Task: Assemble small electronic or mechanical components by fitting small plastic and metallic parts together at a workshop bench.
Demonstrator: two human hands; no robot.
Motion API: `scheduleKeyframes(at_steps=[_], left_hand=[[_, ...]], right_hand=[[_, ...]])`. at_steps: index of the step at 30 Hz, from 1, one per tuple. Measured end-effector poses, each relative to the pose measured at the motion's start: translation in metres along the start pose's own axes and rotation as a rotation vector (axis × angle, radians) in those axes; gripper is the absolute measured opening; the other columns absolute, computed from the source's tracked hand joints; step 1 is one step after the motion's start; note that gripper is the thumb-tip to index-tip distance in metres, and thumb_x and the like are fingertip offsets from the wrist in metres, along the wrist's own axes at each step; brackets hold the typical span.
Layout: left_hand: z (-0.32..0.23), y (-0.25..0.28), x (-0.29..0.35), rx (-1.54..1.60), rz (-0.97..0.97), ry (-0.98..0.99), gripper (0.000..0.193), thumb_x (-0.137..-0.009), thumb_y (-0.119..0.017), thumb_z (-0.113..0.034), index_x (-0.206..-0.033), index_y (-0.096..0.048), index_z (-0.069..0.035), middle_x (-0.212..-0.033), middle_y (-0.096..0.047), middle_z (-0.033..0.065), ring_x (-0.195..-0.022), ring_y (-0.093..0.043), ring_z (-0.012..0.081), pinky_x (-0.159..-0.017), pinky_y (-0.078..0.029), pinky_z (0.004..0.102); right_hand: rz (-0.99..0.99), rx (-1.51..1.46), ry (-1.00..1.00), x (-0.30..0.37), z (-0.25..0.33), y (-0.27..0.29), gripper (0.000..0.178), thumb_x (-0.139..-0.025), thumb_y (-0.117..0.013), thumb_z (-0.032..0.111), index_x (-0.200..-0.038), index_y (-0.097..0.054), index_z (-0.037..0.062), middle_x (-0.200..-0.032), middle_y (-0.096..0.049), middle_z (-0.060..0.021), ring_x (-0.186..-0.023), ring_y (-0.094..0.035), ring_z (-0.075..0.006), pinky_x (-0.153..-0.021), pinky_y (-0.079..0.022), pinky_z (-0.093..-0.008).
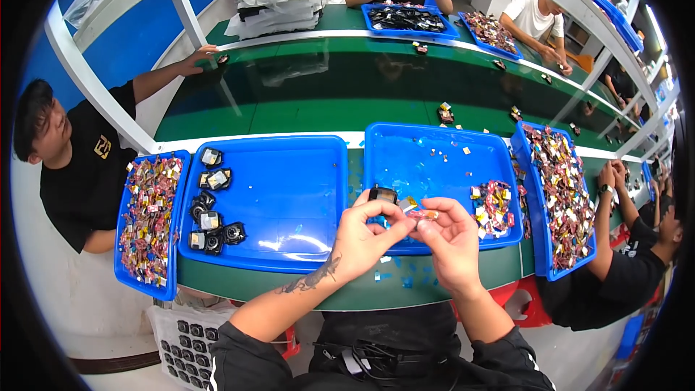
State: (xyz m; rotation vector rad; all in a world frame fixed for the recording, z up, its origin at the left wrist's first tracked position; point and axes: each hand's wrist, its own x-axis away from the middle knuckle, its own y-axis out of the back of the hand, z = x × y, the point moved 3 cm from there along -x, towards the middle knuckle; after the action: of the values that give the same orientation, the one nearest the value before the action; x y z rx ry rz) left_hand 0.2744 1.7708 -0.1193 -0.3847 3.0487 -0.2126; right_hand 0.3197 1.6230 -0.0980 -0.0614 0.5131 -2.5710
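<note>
My left hand (367, 237) is closed round a small black square-framed part (384, 194), its thumb and forefinger pinched together. Between the two hands a thin pinkish-red circuit strip (424, 214) with a yellow-and-white end shows; the tips of my right hand (452, 242) pinch it. Whether the strip is joined to the black part I cannot tell. Both hands are over the near edge of a blue tray (439, 130), which holds a pile of small circuit pieces (494, 206) at its right and scattered blue film scraps.
Another blue tray (271, 142) at left carries several black parts (210, 221). Full trays of circuit pieces (150, 206) (557, 195) flank both. Beyond lies a green conveyor belt (289, 105) with loose parts. A co-worker (79, 152) stands at left; others sit across and right.
</note>
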Motion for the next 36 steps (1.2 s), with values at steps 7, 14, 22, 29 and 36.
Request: scheduleKeyframes(at_steps=[7,14,22,29,36], left_hand=[[0.004,-0.003,0.0,-0.064,0.025,0.012,0.025,-0.079,-0.077,-0.016,-0.101,-0.072,-0.005,-0.089,-0.067,0.0079,-0.088,-0.059,0.0137,-0.064,-0.051,0.022],[0.003,-0.007,0.003,-0.132,0.018,-0.005,0.022,-0.078,-0.077,-0.012,-0.098,-0.073,-0.003,-0.102,-0.062,0.0105,-0.081,-0.056,0.0078,-0.061,-0.049,0.0204],[0.003,-0.004,0.006,-0.108,0.058,0.03,0.021,-0.078,-0.078,-0.011,-0.095,-0.072,-0.002,-0.101,-0.06,0.008,-0.083,-0.058,0.01,-0.061,-0.049,0.0209],[-0.001,0.001,0.006,-0.017,0.129,0.014,0.01,-0.082,-0.071,-0.005,-0.087,-0.067,0.003,-0.111,-0.054,0.0104,-0.093,-0.057,0.011,-0.067,-0.052,0.0203],[-0.008,-0.006,-0.003,-0.07,0.161,-0.264,0.008,-0.085,-0.066,-0.003,-0.091,-0.064,0.002,-0.115,-0.051,0.0118,-0.091,-0.058,0.0127,-0.068,-0.052,0.0222]], right_hand=[[-0.096,0.019,-0.005,0.001,-0.006,0.007,0.03,-0.086,-0.063,-0.007,-0.114,-0.054,-0.0028,-0.103,-0.064,-0.01,-0.096,-0.062,-0.0131,-0.085,-0.052,-0.0254],[-0.13,0.029,0.003,0.001,-0.01,0.01,0.028,-0.085,-0.064,-0.007,-0.111,-0.056,-0.003,-0.105,-0.064,-0.0102,-0.095,-0.062,-0.0133,-0.086,-0.05,-0.0249],[-0.082,0.102,0.052,0.007,-0.003,0.003,0.031,-0.087,-0.062,-0.006,-0.117,-0.054,-0.0039,-0.101,-0.064,-0.0092,-0.096,-0.062,-0.0121,-0.085,-0.05,-0.0242],[0.036,0.011,-0.098,0.0,0.005,0.017,0.044,-0.085,-0.063,-0.006,-0.125,-0.048,0.0002,-0.095,-0.063,-0.0054,-0.088,-0.06,-0.0086,-0.08,-0.049,-0.0218],[0.071,0.132,-0.037,-0.009,0.02,0.022,0.045,-0.085,-0.063,-0.006,-0.127,-0.047,0.001,-0.096,-0.063,-0.0054,-0.091,-0.06,-0.0093,-0.081,-0.049,-0.0228]])
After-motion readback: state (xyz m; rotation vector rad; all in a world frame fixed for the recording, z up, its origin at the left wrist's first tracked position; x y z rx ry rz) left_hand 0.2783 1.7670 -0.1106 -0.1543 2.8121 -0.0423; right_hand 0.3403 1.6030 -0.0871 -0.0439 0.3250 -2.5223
